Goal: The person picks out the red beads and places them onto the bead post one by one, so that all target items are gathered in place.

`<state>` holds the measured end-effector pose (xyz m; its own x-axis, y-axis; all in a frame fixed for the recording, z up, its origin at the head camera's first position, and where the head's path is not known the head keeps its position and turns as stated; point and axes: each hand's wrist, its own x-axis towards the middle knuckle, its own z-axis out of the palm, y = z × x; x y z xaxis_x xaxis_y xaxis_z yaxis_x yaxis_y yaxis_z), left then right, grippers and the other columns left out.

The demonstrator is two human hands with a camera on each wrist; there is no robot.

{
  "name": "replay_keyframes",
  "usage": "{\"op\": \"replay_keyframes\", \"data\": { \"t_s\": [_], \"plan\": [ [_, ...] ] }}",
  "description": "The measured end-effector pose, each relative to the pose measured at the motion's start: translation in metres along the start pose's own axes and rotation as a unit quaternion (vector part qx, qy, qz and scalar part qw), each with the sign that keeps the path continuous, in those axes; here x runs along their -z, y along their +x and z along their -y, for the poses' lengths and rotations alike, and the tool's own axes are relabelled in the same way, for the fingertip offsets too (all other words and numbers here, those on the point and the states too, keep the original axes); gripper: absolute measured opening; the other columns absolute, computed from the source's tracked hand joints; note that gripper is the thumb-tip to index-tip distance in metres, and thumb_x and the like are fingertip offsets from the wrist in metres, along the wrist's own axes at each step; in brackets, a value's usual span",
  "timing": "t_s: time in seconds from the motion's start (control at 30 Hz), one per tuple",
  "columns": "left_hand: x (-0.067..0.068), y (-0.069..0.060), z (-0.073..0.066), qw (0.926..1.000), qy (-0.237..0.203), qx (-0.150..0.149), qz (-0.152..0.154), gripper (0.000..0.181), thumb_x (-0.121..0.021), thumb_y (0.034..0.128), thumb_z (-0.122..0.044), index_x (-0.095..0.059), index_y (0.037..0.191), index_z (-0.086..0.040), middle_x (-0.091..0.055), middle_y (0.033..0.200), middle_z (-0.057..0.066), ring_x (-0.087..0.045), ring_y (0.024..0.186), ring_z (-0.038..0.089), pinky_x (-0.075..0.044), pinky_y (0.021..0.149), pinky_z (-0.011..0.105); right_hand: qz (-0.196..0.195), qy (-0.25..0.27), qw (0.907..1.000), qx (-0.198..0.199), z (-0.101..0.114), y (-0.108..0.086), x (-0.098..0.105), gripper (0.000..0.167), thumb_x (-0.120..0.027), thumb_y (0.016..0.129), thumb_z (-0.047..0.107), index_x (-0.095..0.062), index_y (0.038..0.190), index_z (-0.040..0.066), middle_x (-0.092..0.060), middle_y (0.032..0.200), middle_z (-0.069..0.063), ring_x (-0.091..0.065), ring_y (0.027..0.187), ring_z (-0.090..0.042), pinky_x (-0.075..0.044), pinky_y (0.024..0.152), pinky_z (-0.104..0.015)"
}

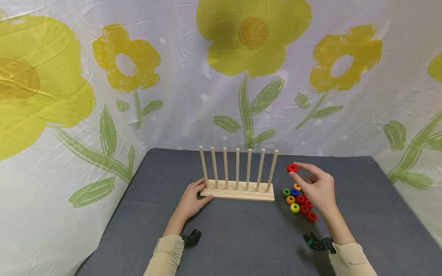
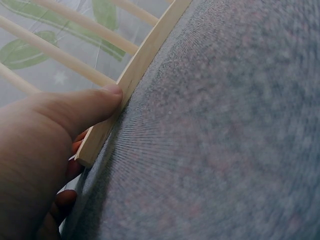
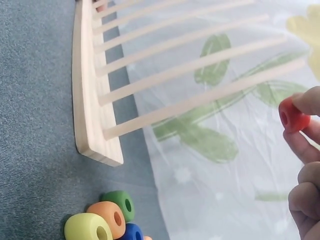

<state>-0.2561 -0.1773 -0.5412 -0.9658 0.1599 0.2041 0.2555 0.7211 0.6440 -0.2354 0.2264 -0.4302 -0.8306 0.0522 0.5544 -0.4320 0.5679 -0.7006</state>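
Right hand (image 1: 318,188) pinching red bead (image 3: 297,118) at fingertips, coloured beads (image 1: 298,200) lying below those fingers; left hand (image 1: 190,200) gripping wooden peg stand (image 1: 241,195) between thumb and fingers

The left hand (image 1: 191,200) grips the left end of a wooden base (image 1: 238,194) with seven pegs (image 1: 237,168) standing in a row. The right hand (image 1: 319,188) pinches a red bead (image 1: 288,169) between thumb and forefinger, near a cluster of green, blue, orange, yellow and red beads (image 1: 300,199) on the dark grey cloth (image 1: 241,237). A flowered sheet (image 1: 179,115) hangs behind.
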Motion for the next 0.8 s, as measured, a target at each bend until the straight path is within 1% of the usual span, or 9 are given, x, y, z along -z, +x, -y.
{"op": "replay_keyframes", "data": {
  "t_s": [0.13,0.33,0.6,0.8],
  "plan": [
    [-0.0008,-0.0002,0.0008,1.0,0.001,-0.006,-0.005,0.069,-0.083,0.0946,-0.03,-0.057,0.152,-0.001,-0.049,0.162,0.015,-0.045,0.147,0.042,-0.041,0.116,0.064,0.001,0.002,1.0,0.004,0.0016,0.0022,-0.0001,0.03,-0.086,0.09,0.008,-0.081,0.119,0.01,-0.044,0.065,0.001,-0.023,0.039,-0.004,-0.023,0.037,-0.026],
    [-0.0007,0.0006,0.0004,1.0,-0.004,0.002,0.001,0.069,-0.082,0.0957,-0.03,-0.056,0.153,-0.001,-0.048,0.163,0.014,-0.044,0.149,0.041,-0.039,0.118,0.063,0.001,-0.002,0.9999,0.011,0.0037,0.0058,0.0002,0.031,-0.086,0.09,0.007,-0.08,0.12,0.009,-0.042,0.066,0.0,-0.024,0.039,-0.005,-0.024,0.037,-0.026],
    [-0.0002,0.0006,-0.0009,1.0,-0.003,0.005,0.002,0.069,-0.082,0.0958,-0.03,-0.056,0.153,-0.001,-0.048,0.163,0.015,-0.044,0.149,0.042,-0.038,0.119,0.063,0.002,0.001,0.9999,0.01,0.0066,0.0082,-0.0006,0.031,-0.086,0.091,0.009,-0.08,0.121,0.01,-0.038,0.061,0.0,-0.024,0.04,-0.006,-0.024,0.038,-0.026],
    [0.0003,0.0004,-0.0007,1.0,-0.002,0.005,0.004,0.07,-0.081,0.0963,-0.03,-0.055,0.154,-0.001,-0.048,0.163,0.015,-0.043,0.149,0.042,-0.038,0.119,0.063,0.0,0.01,0.9998,0.019,0.009,0.0094,-0.0015,0.031,-0.086,0.09,0.008,-0.081,0.12,0.011,-0.037,0.059,0.0,-0.024,0.04,-0.006,-0.024,0.038,-0.026]
  ]
}}
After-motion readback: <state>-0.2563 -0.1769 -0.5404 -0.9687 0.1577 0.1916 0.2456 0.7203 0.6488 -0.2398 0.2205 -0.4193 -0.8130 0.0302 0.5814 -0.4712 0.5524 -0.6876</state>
